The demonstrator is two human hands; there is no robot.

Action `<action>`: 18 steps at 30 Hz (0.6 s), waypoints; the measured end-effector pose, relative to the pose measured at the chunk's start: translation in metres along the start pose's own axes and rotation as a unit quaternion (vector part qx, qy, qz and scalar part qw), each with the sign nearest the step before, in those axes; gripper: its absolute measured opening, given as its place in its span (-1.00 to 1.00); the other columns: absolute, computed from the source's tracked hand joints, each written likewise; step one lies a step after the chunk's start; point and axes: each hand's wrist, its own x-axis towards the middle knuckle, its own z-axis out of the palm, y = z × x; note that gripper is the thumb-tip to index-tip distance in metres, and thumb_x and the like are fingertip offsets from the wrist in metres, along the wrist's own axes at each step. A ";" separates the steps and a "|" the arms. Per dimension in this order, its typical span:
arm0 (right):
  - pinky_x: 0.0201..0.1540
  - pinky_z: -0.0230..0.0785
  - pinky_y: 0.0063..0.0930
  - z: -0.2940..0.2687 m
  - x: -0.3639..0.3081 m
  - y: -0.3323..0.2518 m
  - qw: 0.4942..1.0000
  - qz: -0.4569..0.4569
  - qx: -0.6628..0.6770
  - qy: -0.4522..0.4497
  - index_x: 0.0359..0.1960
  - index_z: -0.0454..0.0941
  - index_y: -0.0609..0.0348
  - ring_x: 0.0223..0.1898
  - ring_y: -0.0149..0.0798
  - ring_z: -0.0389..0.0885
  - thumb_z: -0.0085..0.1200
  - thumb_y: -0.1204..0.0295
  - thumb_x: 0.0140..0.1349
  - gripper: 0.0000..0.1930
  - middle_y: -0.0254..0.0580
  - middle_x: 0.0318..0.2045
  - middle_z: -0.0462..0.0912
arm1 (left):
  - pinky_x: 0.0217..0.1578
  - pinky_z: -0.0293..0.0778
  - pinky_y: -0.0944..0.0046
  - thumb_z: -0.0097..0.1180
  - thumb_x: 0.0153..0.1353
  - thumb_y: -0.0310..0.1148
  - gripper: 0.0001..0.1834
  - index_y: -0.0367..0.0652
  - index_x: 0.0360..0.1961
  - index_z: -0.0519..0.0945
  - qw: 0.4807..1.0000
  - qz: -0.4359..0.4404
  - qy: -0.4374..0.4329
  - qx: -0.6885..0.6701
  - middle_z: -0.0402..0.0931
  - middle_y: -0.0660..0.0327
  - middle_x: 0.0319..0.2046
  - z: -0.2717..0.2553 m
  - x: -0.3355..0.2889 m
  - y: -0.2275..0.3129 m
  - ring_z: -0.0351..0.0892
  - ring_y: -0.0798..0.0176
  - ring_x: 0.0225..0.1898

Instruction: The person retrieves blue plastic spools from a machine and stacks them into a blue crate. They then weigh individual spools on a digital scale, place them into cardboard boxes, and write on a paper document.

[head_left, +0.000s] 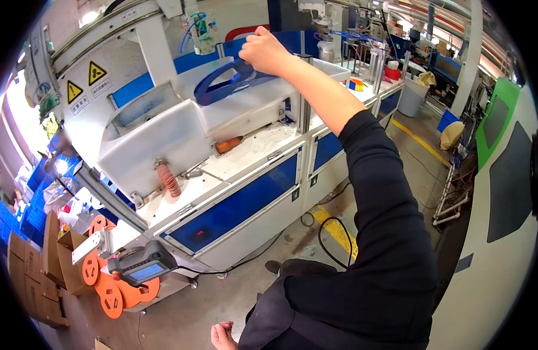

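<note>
Right hand (263, 51) gripping end of blue frame (245, 77) over white tub (146, 146), likely keeping loop clear; left hand (223, 336) well short of tub, grip unclear; ribbed hose (167, 178) at tub's foot, probably drain.

A long white worktop (228, 166), its surface speckled with dark grime, bears two white tubs side by side, the left one (149, 153) nearer the viewer, with an orange-handled tool (228, 144) lying near it. A ribbed reddish hose (167, 179) bends down from this tub to the worktop, beside a small metal fitting (193, 174) and a thin rod (215, 176). The grey floor (202, 312), marked with a yellow stripe (336, 227), carries a loop of black cable (320, 236) and a light round bin (412, 99).
</note>
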 end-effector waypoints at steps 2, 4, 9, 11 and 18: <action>-0.04 0.18 -0.35 -0.007 0.000 -0.002 1.000 0.000 0.011 0.015 -0.61 0.54 -0.12 -0.27 -0.39 0.51 0.15 0.37 -0.05 -0.94 -0.53 -0.55 0.56 | -0.18 0.46 0.23 -0.07 0.35 -0.30 -0.71 -0.25 -0.49 0.43 0.997 0.040 0.008 -0.062 0.44 0.17 -0.47 -0.029 0.016 -0.036 0.43 0.29 -0.39; -0.05 0.21 -0.32 -0.019 0.006 -0.003 0.996 0.012 0.013 0.084 -0.61 0.52 -0.09 -0.26 -0.36 0.53 0.14 0.37 -0.05 -0.94 -0.49 -0.55 0.55 | -0.22 0.48 0.25 -0.06 0.34 -0.29 -0.71 -0.27 -0.48 0.42 0.994 0.061 0.040 -0.080 0.46 0.16 -0.50 -0.042 0.009 -0.042 0.46 0.28 -0.42; -0.08 0.28 -0.24 -0.082 -0.003 0.017 0.976 -0.019 0.014 0.217 -0.29 0.56 -0.01 -0.22 -0.20 0.53 0.08 0.41 0.08 -0.86 -0.31 -0.36 0.59 | -0.17 0.39 0.30 -0.08 0.30 -0.32 -0.71 -0.29 -0.49 0.48 0.991 0.064 0.118 0.000 0.49 0.20 -0.48 -0.033 -0.021 -0.009 0.45 0.32 -0.35; -0.09 0.28 -0.30 -0.154 -0.031 0.047 0.982 -0.041 0.028 0.182 -0.22 0.57 0.02 -0.22 -0.19 0.53 0.09 0.45 0.09 -0.81 -0.28 -0.26 0.62 | -0.16 0.38 0.32 -0.06 0.27 -0.34 -0.74 -0.30 -0.48 0.51 0.994 0.054 0.088 0.017 0.52 0.19 -0.46 -0.027 -0.017 -0.012 0.47 0.32 -0.34; -0.08 0.40 -0.43 -0.204 -0.030 0.045 0.963 -0.054 0.216 0.149 0.10 0.47 0.19 -0.10 -0.20 0.57 0.04 0.48 0.27 -0.65 -0.08 -0.10 0.58 | -0.17 0.37 0.38 -0.03 0.29 -0.34 -0.74 -0.30 -0.45 0.53 0.983 0.072 0.161 -0.041 0.55 0.25 -0.45 -0.069 -0.051 -0.043 0.48 0.40 -0.31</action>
